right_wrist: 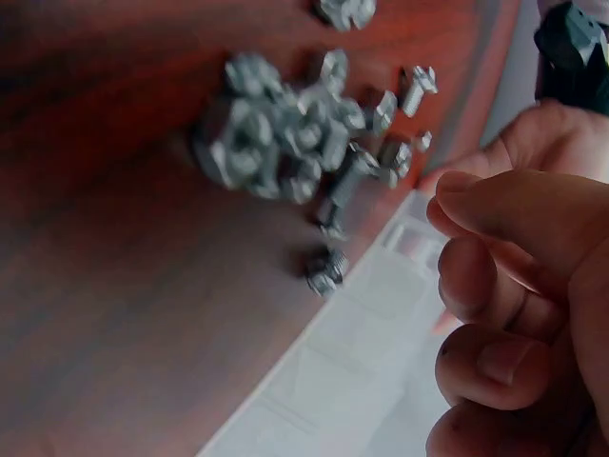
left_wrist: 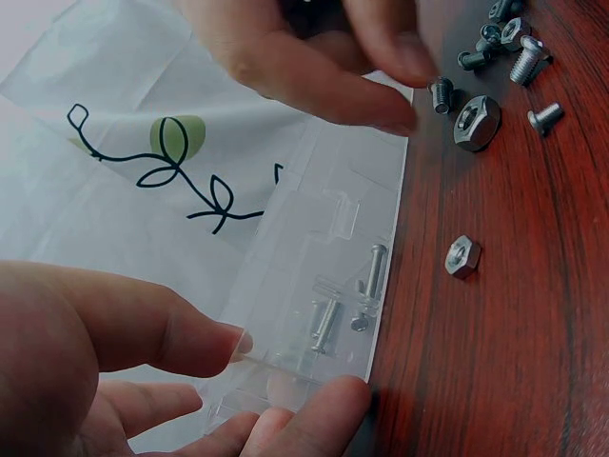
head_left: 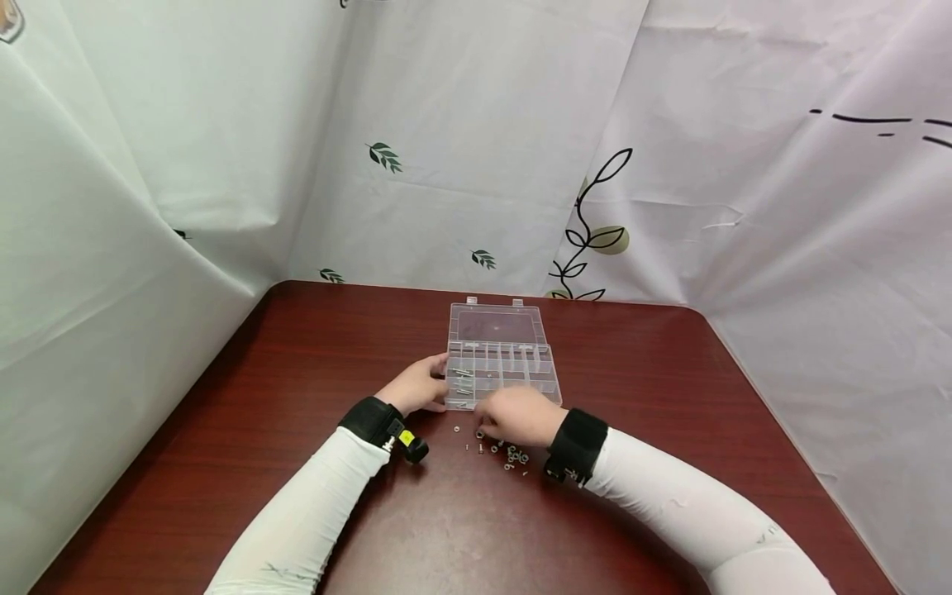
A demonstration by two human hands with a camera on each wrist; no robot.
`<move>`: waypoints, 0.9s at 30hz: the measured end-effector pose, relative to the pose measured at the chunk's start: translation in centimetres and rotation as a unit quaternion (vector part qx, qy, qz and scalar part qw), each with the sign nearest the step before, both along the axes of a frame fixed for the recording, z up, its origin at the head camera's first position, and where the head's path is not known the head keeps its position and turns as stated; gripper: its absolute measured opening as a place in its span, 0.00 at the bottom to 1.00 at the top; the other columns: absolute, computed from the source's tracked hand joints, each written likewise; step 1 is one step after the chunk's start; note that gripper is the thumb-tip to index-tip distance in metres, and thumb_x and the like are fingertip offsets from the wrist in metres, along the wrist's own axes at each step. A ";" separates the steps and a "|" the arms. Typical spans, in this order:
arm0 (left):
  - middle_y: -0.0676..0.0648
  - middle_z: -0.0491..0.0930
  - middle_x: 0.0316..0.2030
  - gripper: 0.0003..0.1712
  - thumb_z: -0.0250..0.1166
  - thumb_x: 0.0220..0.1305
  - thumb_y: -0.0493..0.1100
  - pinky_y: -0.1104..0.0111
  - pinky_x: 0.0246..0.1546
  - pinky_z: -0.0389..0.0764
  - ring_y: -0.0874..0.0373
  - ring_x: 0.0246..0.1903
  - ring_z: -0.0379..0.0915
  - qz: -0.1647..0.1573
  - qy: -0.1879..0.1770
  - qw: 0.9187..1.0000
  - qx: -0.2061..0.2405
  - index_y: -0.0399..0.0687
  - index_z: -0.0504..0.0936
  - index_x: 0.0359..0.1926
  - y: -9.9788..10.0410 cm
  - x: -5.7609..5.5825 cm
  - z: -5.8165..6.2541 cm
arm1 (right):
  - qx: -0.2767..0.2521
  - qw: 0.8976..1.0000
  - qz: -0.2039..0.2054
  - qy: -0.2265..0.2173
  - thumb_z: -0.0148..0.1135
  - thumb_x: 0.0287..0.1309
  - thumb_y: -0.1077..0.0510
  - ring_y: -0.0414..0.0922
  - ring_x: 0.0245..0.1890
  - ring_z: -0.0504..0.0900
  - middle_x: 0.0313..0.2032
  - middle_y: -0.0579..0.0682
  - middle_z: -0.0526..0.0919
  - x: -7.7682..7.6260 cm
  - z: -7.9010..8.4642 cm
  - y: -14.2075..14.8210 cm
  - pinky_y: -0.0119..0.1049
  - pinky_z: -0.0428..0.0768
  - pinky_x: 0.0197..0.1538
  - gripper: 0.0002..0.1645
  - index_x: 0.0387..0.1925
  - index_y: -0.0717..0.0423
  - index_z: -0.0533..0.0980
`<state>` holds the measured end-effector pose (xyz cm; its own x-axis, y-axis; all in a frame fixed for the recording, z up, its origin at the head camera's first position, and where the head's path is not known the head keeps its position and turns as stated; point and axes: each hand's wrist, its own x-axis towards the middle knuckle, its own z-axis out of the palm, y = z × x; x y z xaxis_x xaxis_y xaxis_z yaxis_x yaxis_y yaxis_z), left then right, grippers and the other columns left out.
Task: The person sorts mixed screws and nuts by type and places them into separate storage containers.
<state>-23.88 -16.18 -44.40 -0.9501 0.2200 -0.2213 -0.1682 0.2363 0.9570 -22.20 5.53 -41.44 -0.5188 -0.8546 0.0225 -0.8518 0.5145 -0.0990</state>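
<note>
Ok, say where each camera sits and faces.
Head: on the head, facing forward and down at table, box, sleeves, left hand and right hand.
Left wrist: on that wrist, facing the left hand at the box; right hand above.
Right wrist: on that wrist, facing the right hand, nuts and screws; left hand behind.
Both wrist views share the box and both hands.

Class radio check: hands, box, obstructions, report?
Left hand touching clear box, left side. Right hand at near edge, grip unclear, blocking some view. Screws inside; nuts, short screws loose in front.
</note>
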 end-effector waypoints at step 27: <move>0.32 0.67 0.63 0.46 0.54 0.55 0.25 0.57 0.35 0.85 0.51 0.36 0.80 0.002 0.004 1.000 -0.005 0.39 0.52 0.77 0.1 0.1 0.2 | 0.039 0.999 0.008 0.003 0.68 0.58 0.52 0.34 0.21 0.70 0.19 0.35 0.71 0.3 -0.4 -0.2 0.31 0.71 0.25 0.11 0.25 0.43 0.74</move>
